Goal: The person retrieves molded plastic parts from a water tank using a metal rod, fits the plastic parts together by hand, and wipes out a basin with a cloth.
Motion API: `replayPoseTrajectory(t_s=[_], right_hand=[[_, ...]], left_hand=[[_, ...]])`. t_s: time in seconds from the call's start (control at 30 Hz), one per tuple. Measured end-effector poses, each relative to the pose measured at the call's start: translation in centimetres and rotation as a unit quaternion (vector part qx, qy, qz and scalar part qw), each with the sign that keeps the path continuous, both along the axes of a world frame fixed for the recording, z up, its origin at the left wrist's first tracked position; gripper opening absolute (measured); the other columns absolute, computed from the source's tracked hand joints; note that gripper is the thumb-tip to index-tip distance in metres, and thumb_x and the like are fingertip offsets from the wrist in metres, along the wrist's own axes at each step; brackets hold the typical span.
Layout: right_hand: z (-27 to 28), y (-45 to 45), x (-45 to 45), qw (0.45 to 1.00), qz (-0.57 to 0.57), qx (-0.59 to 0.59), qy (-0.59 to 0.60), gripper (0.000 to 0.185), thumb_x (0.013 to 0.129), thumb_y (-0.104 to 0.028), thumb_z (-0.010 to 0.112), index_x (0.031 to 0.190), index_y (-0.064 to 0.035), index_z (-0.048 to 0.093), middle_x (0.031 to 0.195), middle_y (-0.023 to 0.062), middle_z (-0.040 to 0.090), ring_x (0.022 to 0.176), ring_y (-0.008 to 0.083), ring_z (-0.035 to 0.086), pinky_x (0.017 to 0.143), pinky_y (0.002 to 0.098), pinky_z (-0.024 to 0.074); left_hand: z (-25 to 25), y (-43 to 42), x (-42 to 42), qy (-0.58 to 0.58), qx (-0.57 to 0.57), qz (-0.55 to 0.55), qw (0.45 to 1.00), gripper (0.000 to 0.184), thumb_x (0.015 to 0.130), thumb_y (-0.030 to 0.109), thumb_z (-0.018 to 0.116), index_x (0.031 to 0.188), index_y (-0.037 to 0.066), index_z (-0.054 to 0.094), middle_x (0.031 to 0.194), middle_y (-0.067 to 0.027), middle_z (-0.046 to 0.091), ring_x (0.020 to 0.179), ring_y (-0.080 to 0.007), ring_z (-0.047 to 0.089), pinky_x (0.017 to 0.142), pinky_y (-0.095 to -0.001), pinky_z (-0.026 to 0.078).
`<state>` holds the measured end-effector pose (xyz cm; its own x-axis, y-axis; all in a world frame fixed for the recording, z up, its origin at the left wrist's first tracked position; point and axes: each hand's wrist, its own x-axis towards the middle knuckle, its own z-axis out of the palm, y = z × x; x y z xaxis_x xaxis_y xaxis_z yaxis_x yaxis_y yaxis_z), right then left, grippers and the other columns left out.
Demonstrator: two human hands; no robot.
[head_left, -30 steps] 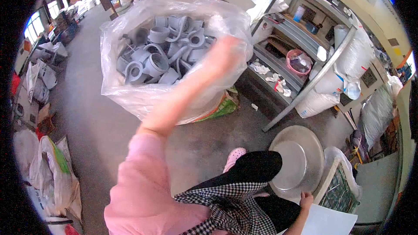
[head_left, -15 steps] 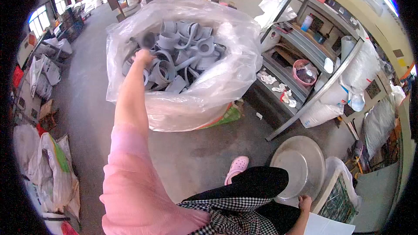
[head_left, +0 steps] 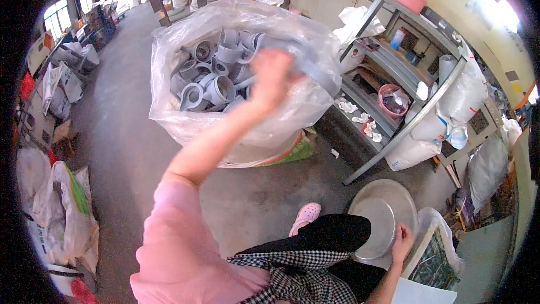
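A blurred, long grey plastic fitting (head_left: 319,73) by the left hand (head_left: 273,77) slants far-left to near-right; its grip is too blurred to tell. The right hand (head_left: 403,242) curls, hold unclear.

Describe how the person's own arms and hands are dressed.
The left arm wears a plain pink short sleeve ending near the elbow, the forearm uncovered. The right forearm is bare too; its sleeve is out of view. Neither the left hand nor the right hand wears a glove. The left is too blurred to rule out rings.
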<state>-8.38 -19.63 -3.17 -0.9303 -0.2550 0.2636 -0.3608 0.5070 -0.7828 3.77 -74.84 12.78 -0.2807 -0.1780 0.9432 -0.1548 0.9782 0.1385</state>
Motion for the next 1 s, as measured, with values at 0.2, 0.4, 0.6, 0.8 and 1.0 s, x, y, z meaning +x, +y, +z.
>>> replayPoseTrajectory(t_s=[0.2,0.4,0.6,0.8,1.0], right_hand=[[8.8,-6.5,2.3,0.992,0.041,-0.121,0.010,0.035,0.095,-0.026,0.046,0.115,0.0016,0.054,0.113,0.0102,0.057,0.103,0.0178,0.054,0.092,0.0304,0.0412],[8.0,-3.1,1.8,0.869,0.040,-0.451,-0.197,0.046,0.095,-0.040,0.040,0.125,-0.0047,0.046,0.119,0.0073,0.055,0.105,0.0191,0.053,0.089,0.0326,0.0435],[6.2,-0.3,2.6,0.909,-0.032,-0.385,-0.160,0.045,0.089,-0.033,0.057,0.117,-0.0003,0.045,0.112,0.0104,0.051,0.096,0.0193,0.055,0.078,0.0360,0.0509],[5.4,-0.2,2.8,0.879,0.011,-0.469,-0.086,0.046,0.085,-0.025,0.063,0.117,0.0014,0.042,0.111,0.0120,0.053,0.097,0.0178,0.055,0.076,0.0328,0.0520],[4.5,0.0,2.1,0.887,-0.016,-0.457,-0.055,0.047,0.086,-0.022,0.061,0.120,0.0022,0.040,0.113,0.0123,0.053,0.098,0.0184,0.055,0.076,0.0328,0.0527]], left_hand=[[-3.5,20.6,-5.6,-0.145,-0.215,-0.411,0.874,0.021,0.074,0.019,0.054,0.091,0.007,0.053,0.108,-0.0088,0.054,0.111,-0.0245,0.048,0.093,-0.0503,0.031],[-5.6,32.8,-9.0,-0.178,-0.155,-0.517,0.823,0.023,0.079,0.015,0.050,0.099,0.007,0.056,0.118,-0.0074,0.053,0.118,-0.0213,0.045,0.099,-0.0501,0.027],[-6.8,36.4,-9.6,-0.230,-0.156,-0.529,0.802,0.037,0.071,0.003,0.057,0.107,0.006,0.055,0.126,-0.0083,0.049,0.127,-0.0255,0.036,0.102,-0.0511,0.021],[-7.6,38.6,-10.2,-0.254,-0.177,-0.470,0.827,0.062,0.063,0.001,0.060,0.123,0.005,0.046,0.132,-0.0122,0.042,0.129,-0.0280,0.031,0.101,-0.0497,0.022],[-6.2,39.2,-9.5,-0.309,-0.178,-0.489,0.797,0.056,0.075,0.015,0.058,0.127,0.001,0.042,0.128,-0.0177,0.044,0.119,-0.0289,0.039,0.096,-0.0488,0.028]])
